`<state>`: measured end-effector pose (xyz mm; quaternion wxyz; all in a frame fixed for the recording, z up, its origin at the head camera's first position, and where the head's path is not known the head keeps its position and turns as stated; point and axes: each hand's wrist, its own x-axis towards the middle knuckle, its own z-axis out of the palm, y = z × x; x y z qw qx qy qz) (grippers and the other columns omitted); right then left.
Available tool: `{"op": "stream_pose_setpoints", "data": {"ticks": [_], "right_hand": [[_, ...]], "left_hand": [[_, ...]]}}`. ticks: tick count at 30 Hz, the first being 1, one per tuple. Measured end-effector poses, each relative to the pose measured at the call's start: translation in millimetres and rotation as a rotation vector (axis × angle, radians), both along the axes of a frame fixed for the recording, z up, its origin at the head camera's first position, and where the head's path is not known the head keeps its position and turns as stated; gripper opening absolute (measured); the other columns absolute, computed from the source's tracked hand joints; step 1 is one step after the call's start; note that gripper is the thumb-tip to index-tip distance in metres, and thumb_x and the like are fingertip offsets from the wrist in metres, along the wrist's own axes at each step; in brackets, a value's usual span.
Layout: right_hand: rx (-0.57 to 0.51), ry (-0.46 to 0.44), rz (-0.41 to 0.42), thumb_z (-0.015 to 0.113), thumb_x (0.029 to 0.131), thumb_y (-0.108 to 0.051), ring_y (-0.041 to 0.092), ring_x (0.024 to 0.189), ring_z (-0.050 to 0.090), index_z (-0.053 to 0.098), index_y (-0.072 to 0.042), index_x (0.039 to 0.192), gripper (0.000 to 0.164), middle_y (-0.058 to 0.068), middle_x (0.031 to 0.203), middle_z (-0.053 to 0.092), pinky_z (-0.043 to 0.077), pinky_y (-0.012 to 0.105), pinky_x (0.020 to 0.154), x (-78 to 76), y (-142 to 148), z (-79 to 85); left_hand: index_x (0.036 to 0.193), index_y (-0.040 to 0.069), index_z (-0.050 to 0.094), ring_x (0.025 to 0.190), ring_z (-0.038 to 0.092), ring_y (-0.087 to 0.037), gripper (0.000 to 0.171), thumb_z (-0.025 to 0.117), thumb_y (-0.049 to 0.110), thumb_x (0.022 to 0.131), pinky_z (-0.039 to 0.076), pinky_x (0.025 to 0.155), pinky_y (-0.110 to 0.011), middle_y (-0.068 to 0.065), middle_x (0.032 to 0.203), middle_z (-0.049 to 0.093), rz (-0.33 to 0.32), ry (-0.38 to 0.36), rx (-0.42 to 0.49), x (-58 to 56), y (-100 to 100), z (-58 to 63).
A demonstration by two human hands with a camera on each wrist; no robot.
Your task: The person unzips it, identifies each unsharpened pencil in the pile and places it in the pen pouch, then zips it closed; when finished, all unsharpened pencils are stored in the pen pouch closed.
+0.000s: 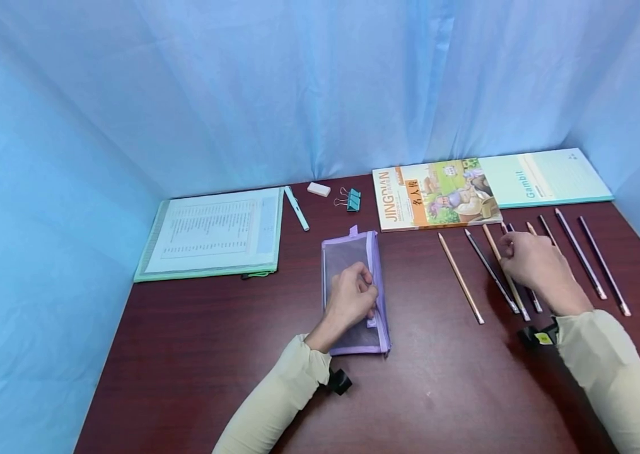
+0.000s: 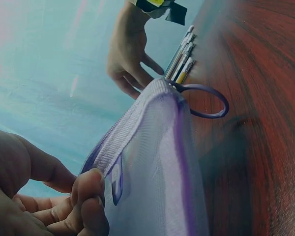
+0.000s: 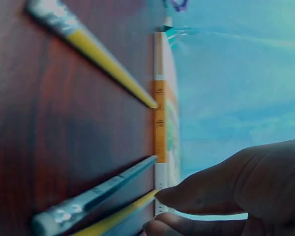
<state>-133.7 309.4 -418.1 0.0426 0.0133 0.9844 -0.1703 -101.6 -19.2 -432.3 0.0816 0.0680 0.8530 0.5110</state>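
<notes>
A purple mesh zip pencil pouch [image 1: 354,340] lies upright to the view near the table's middle. My left hand [image 1: 352,293] pinches its zipped edge; in the left wrist view the thumb and fingertips [image 2: 91,182] meet at that edge, beside a small purple tab. On the right, several pencils [image 1: 460,277] lie roughly parallel, their eraser ends toward me. Over the middle of that row hovers my right hand [image 1: 535,265], fingers loosely bent. Seen from the right wrist, its thumb and forefinger are parted close to a yellow pencil [image 3: 118,216], with nothing visible between them.
A clear zip folder with printed sheets [image 1: 212,233] lies at left, a light blue pen [image 1: 297,208] beside it. Farther back are a white eraser [image 1: 318,189] and a teal binder clip [image 1: 353,200]. A book [image 1: 439,195] and a notebook [image 1: 546,178] lie along the curtain.
</notes>
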Motion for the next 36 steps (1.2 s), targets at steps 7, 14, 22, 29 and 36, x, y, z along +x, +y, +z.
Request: {"op": "stream_pose_setpoints", "data": {"ticks": [7,14,22,29,36], "right_hand": [[0.014,-0.024,-0.018,0.060,0.072,-0.002,0.048,0.071,0.060,0.056,0.005,0.103,0.032,0.033,0.087,0.063,0.043,0.050,0.049,1.8,-2.8,-10.6],[0.012,0.021,-0.029,0.065,0.068,-0.004,0.050,0.069,0.058,0.053,0.008,0.095,0.031,0.030,0.076,0.060,0.044,0.057,0.057,2.0,-3.1,-6.4],[-0.177,-0.035,-0.055,0.067,0.079,-0.013,0.023,0.066,0.069,0.060,0.012,0.119,0.047,0.014,0.078,0.072,0.048,0.033,0.064,2.4,3.3,21.1],[-1.025,-0.170,-0.055,0.054,0.096,0.002,0.002,0.073,0.070,0.062,-0.002,0.121,0.027,-0.014,0.082,0.071,0.062,0.028,0.063,6.6,10.2,-4.6],[-1.802,-0.453,0.210,0.033,0.102,0.011,0.018,0.104,0.071,0.064,-0.008,0.128,0.045,0.007,0.117,0.073,0.061,0.038,0.087,10.7,11.3,-33.7]], "left_hand": [[0.088,0.002,0.059,0.035,0.050,0.001,0.009,0.056,0.001,0.080,0.038,0.039,-0.019,-0.011,0.057,0.066,-0.012,0.007,0.008,0.4,-0.9,-1.1],[0.087,0.002,0.057,0.035,0.049,0.001,0.007,0.056,0.001,0.080,0.038,0.039,-0.019,-0.011,0.056,0.066,-0.015,0.001,0.014,0.9,-0.2,-1.4],[0.087,0.003,0.058,0.035,0.049,0.002,0.006,0.056,0.003,0.081,0.038,0.040,-0.018,-0.011,0.057,0.066,-0.008,0.007,0.005,0.7,-1.3,0.7],[0.084,0.004,0.056,0.035,0.049,0.002,0.003,0.056,0.002,0.081,0.037,0.040,-0.017,-0.010,0.055,0.064,-0.004,0.003,0.026,0.1,-2.1,0.7],[0.086,0.003,0.058,0.035,0.049,0.002,0.008,0.055,0.000,0.080,0.038,0.040,-0.017,-0.008,0.055,0.063,-0.002,-0.007,0.023,-0.7,-2.9,0.6]]}}
